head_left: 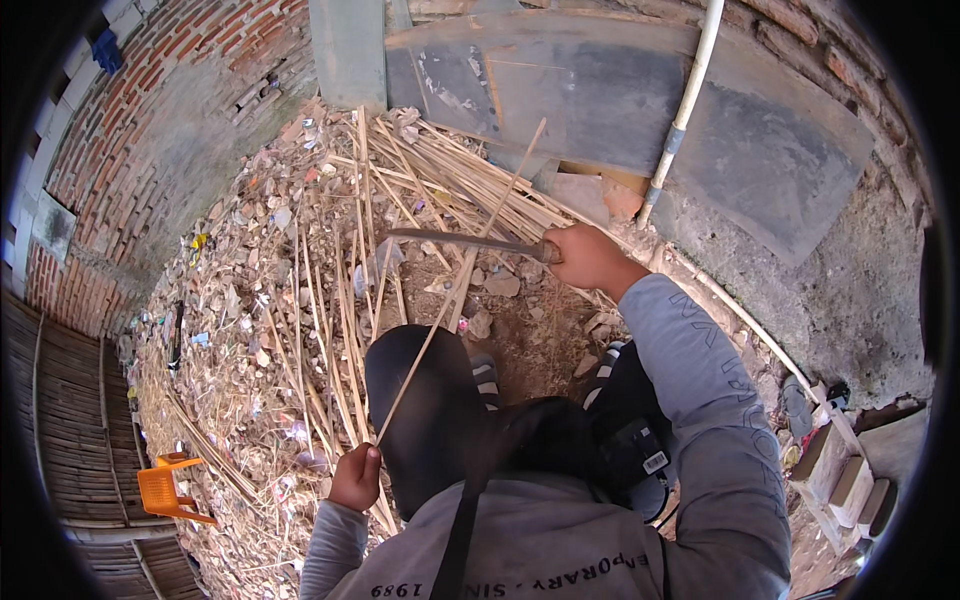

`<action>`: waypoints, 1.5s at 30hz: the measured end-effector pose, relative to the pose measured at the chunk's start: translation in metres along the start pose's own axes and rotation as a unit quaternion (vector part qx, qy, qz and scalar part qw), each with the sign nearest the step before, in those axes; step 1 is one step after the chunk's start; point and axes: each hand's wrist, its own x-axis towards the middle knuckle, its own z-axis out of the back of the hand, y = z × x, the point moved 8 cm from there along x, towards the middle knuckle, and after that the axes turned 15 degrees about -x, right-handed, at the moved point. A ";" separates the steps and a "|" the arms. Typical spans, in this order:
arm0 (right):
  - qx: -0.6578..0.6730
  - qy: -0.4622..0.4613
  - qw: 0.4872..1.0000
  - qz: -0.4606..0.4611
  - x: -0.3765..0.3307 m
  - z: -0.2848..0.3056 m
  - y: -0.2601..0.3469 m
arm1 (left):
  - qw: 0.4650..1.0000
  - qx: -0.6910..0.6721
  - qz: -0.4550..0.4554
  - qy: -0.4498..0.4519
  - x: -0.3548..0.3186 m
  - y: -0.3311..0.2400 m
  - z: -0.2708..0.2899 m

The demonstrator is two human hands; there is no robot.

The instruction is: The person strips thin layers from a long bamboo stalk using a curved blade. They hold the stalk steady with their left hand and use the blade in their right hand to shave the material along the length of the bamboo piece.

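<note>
My left hand is closed around the lower end of a thin bamboo strip. This strip slants up across my left knee and passes the knife blade. In my right hand is the handle of a long knife. Its dark blade points left and crosses the strip; whether the two touch is hard to tell. Beyond the blade lies a pile of split bamboo strips on the ground. More loose strips lie left of my knee.
Rubble and litter cover the ground at left, with an orange plastic chair near a bamboo-slat wall. A white pipe stands before grey panels. Wooden pieces lie at right, near a sandal.
</note>
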 end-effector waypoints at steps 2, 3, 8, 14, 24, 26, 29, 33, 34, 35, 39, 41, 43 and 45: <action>0.064 -0.023 0.994 -0.083 0.003 0.004 -0.027 | 0.999 -0.030 0.011 0.008 0.002 -0.001 0.004; 0.068 -0.034 0.993 -0.089 0.001 0.005 -0.033 | 0.999 -0.041 0.022 0.014 0.002 0.001 0.005; -0.058 0.016 0.992 0.110 -0.005 0.007 0.050 | 0.998 -0.047 0.040 0.027 -0.002 0.002 0.008; 0.087 0.077 0.993 -0.008 0.010 -0.021 -0.012 | 0.998 -0.037 0.036 0.033 0.010 -0.003 0.005; 0.024 0.088 0.996 0.019 -0.002 -0.006 0.015 | 0.999 0.029 -0.016 0.004 0.010 -0.010 0.002; 0.028 0.076 0.996 -0.032 0.004 -0.012 -0.019 | 0.998 0.055 -0.013 0.019 0.020 -0.020 0.004; 0.036 0.040 0.999 -0.008 0.002 0.001 0.008 | 1.000 0.015 -0.010 0.008 0.014 -0.013 0.006; -0.039 0.081 0.993 0.073 -0.006 0.009 0.060 | 1.000 0.008 0.011 0.011 0.009 -0.004 0.003; -0.058 0.091 0.989 0.099 -0.008 0.010 0.065 | 1.000 0.013 0.006 0.013 0.010 -0.004 0.003; -0.059 0.092 0.989 0.100 -0.003 0.000 0.049 | 1.000 0.019 0.000 0.014 0.011 -0.003 0.003; 0.040 0.026 0.998 -0.032 0.009 -0.005 -0.016 | 1.000 0.023 -0.018 0.010 0.022 -0.013 0.006; 0.027 0.016 0.999 -0.028 0.004 0.002 0.001 | 1.000 -0.003 0.009 0.008 0.014 -0.003 0.008; -0.001 0.032 0.999 0.014 0.003 0.017 0.027 | 1.000 0.008 -0.002 0.003 0.012 -0.007 0.003; -0.027 0.055 0.997 0.056 -0.003 0.007 0.041 | 1.000 0.025 -0.012 -0.002 0.010 -0.005 0.003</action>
